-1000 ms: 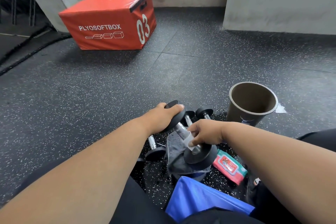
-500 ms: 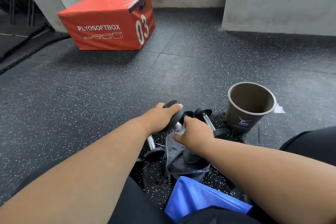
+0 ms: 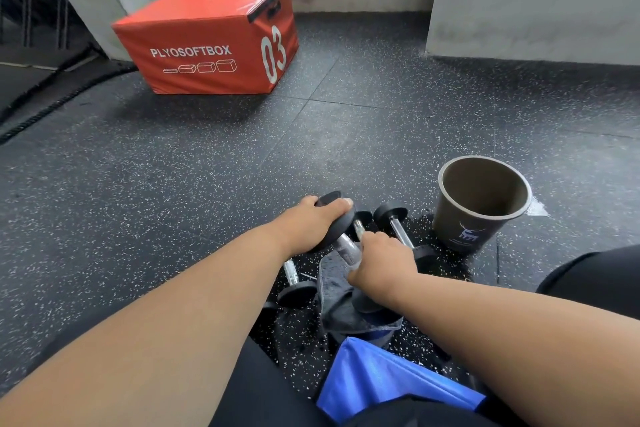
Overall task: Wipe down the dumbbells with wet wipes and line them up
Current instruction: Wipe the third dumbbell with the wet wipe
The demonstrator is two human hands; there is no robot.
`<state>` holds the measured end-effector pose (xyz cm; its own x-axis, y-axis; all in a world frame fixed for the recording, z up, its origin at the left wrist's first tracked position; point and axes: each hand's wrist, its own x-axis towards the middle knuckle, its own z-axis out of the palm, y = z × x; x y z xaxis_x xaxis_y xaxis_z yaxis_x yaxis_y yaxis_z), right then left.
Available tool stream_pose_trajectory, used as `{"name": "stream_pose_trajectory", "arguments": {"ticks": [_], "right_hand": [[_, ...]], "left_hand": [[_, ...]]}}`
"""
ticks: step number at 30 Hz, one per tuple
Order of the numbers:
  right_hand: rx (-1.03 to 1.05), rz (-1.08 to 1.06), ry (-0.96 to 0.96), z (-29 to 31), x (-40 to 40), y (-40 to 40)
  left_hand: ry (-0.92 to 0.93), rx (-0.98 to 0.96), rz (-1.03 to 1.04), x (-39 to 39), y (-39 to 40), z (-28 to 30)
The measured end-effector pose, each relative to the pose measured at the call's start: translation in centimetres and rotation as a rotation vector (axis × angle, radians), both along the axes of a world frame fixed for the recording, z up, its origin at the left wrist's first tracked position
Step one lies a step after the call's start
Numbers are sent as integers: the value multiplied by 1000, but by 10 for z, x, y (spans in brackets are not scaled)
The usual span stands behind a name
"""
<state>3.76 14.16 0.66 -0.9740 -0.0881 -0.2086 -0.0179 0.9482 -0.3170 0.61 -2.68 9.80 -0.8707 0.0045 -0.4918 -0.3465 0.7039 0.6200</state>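
Note:
A black dumbbell with a chrome handle [image 3: 343, 243] is tilted over a grey cloth [image 3: 331, 291], far head raised. My left hand [image 3: 311, 222] grips that far head [image 3: 341, 222] from above. My right hand [image 3: 382, 265] is curled round the handle, with a wet wipe mostly hidden under its fingers. The near head is covered by my right wrist. A second dumbbell [image 3: 292, 279] lies on the floor to the left, below my left wrist. A third dumbbell [image 3: 398, 229] lies to the right, beside the bucket.
A grey-brown bucket [image 3: 450, 222] stands at the right, close to the third dumbbell. A blue bag [image 3: 381, 378] lies near my legs. A red plyo box [image 3: 207, 42] sits far left by a pillar. Speckled rubber flooring stretches ahead.
My right hand slid up the handle from the near head toward the far head. The red wipes pack is now hidden behind my right forearm. My left hand kept its grip.

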Motion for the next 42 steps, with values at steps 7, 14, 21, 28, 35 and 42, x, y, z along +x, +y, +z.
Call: {"name": "stream_pose_trajectory", "arguments": {"ticks": [7,14,21,28,35,42], "right_hand": [[76,-12,3,5,-2,-3],[-243,-24,23,3,-13,-7],[-534,13,-194,1,-18,8],[-583,192,-464,9,-27,27],[-719,151,-604,3,-30,10],[-672,38,-462,4,-27,-3]], "left_hand": [[-1,7,7,0,-1,-1],[11,13,10,0,-1,-2],[4,26,9,1,-1,-2],[2,7,3,2,-1,0],[0,21,17,3,-1,-1],[8,32,17,3,-1,-1]]}}
